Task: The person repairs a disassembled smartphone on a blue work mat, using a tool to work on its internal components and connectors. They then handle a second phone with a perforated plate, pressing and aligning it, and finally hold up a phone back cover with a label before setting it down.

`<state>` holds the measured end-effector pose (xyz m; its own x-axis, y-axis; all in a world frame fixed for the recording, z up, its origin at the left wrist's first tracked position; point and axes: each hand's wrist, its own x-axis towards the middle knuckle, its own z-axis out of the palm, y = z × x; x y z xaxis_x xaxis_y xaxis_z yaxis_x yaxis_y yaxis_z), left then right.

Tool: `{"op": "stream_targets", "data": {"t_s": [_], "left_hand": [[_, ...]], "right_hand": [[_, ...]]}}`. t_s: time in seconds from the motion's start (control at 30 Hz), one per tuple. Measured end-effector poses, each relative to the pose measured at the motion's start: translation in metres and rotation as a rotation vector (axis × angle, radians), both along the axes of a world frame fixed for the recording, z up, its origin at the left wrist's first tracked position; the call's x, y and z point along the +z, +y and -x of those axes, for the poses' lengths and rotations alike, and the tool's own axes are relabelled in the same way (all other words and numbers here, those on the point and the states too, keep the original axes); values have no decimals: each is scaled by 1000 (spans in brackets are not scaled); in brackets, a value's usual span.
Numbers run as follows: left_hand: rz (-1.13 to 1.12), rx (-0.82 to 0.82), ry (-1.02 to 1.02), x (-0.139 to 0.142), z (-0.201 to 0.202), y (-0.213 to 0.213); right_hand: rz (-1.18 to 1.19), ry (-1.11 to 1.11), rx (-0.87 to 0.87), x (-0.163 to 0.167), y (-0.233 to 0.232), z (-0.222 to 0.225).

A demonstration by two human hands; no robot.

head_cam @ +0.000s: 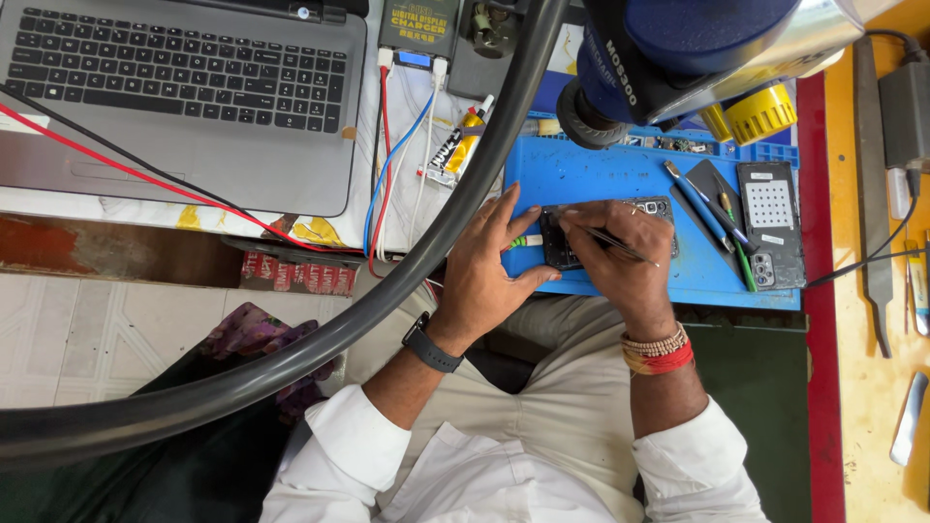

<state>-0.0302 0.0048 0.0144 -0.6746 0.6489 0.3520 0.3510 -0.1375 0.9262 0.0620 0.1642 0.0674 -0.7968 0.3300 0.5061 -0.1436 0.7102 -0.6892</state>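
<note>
Fingers [504, 218] of the left hand [487, 271] press the side of an open phone [567, 242] on the blue mat [601, 179]. Right hand [625, 257] pinches thin tweezers [620, 244] over it.

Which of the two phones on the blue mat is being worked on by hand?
The opened phone under both hands, at the mat's near edge; the other phone lies untouched at the mat's right.
</note>
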Motion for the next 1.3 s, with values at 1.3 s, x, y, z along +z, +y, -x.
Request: {"op": "stream_targets", "data": {"t_s": [1.3], "left_hand": [[31, -39, 2, -1, 0, -1]], "right_hand": [[105, -85, 37, 0, 4, 0]]}}
